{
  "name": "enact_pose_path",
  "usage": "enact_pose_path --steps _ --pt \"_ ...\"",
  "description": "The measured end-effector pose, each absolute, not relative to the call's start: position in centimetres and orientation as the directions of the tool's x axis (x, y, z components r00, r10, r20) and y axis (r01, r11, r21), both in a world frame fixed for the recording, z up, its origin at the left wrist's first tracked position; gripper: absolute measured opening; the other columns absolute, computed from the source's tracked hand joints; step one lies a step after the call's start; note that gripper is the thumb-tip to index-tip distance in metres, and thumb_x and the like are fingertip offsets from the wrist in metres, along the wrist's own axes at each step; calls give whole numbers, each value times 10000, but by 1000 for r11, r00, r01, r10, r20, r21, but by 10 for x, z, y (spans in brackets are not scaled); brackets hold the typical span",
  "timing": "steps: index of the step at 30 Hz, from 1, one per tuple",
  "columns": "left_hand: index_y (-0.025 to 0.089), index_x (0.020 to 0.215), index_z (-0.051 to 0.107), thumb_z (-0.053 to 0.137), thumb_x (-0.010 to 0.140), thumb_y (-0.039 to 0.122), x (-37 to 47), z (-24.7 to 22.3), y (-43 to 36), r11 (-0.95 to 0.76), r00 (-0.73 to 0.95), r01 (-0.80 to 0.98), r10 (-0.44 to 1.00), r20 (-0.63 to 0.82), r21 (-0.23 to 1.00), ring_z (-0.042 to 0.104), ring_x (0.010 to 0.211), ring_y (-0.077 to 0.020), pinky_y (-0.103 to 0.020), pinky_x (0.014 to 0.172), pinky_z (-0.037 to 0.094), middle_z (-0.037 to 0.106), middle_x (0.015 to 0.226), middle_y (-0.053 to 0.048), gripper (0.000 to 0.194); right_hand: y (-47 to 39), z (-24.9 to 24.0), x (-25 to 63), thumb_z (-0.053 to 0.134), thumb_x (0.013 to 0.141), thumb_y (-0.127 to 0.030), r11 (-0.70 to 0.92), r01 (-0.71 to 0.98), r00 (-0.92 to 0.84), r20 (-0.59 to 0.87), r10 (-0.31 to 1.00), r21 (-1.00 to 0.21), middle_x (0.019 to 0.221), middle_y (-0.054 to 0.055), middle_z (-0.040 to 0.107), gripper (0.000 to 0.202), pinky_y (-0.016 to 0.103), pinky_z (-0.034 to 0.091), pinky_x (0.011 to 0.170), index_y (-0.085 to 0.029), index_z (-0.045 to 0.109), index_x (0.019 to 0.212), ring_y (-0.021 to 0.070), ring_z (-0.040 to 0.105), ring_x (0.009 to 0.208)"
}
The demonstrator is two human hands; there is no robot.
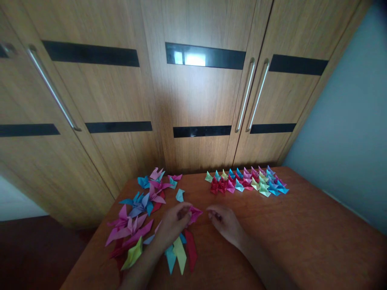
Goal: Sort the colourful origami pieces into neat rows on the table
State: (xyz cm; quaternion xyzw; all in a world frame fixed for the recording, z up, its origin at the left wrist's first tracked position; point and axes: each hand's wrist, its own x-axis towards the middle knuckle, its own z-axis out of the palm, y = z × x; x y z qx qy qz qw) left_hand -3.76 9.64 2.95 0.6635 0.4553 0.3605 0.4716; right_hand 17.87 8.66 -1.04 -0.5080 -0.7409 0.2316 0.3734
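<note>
My left hand (177, 219) pinches a pink folded paper piece (196, 214) between thumb and fingers, its pointed end facing right. Just right of that point is my right hand (225, 222), fingers curled in and apart from the paper; whether anything small is in them is hidden. Under and beside my left wrist lie flat folded strips: a red one (190, 249), a yellow one (180, 254) and a light blue one (171, 257). A small pale blue folded piece (180, 195) rests on the table beyond my left hand.
Pink, blue and purple origami pieces (133, 227) are heaped on the left of the brown table (290, 229). Several small folded paper pieces (246, 180) stand in rows at the back right. A wooden wardrobe (199, 153) closes off the back, a pale wall (341, 141) the right.
</note>
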Motion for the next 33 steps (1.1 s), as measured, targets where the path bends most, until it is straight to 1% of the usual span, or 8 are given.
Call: enact_pose_path --steps 3,6,12,16,20,23,27,33 --pt "157 981 605 548 796 329 -33 32 87 -84 312 231 950 8 969 626 629 -157 -251 574 481 659 798 -35 258 81 -9 173 519 843 -267 434 502 -266 344 900 -748 790 13 650 244 217 438 589 -222 639 1050 119 562 626" --pt "154 1003 598 546 792 306 -28 36 81 -65 307 242 952 -13 968 626 624 -154 -249 565 483 662 803 -39 265 76 -6 170 555 833 -277 477 471 -315 364 877 -742 797 10 645 249 205 433 569 -236 632 1066 114 559 627" --pt "154 1044 579 530 831 390 -26 40 78 -1 361 197 930 -71 980 630 619 -156 -244 547 483 680 782 -41 321 74 1 170 530 866 -311 498 472 -317 388 866 -727 759 17 653 187 201 424 568 -227 680 941 118 573 638" --pt "155 1027 599 535 841 405 -29 38 80 -53 361 172 932 -13 984 643 699 -168 -245 594 491 688 847 -59 318 76 2 170 543 860 -337 469 456 -281 378 882 -756 738 18 668 199 198 419 563 -211 696 883 118 578 630" --pt "159 1007 632 598 812 365 -33 35 85 -141 328 203 942 69 969 649 850 -198 -273 728 500 689 1011 -93 286 76 4 171 549 859 -362 422 404 -235 354 905 -812 728 20 681 227 197 419 557 -202 710 844 115 583 614" --pt "162 987 655 623 793 345 -34 34 87 -180 315 259 945 93 949 648 859 -206 -284 763 495 704 966 -86 269 76 6 172 556 858 -364 384 346 -221 323 920 -856 716 20 684 232 199 425 567 -201 719 833 121 600 629" --pt "167 924 681 624 785 299 -34 30 89 -218 301 286 945 128 933 654 805 -197 -268 729 491 716 879 -66 200 78 5 174 570 846 -371 335 288 -181 292 939 -897 708 21 687 234 201 433 562 -200 726 809 127 612 633" --pt "186 876 699 585 808 264 -36 30 88 -264 304 315 938 167 911 649 773 -179 -247 706 476 718 826 -37 154 79 1 175 588 830 -365 341 318 -168 302 938 -885 713 20 682 212 204 422 548 -199 719 838 122 593 617"
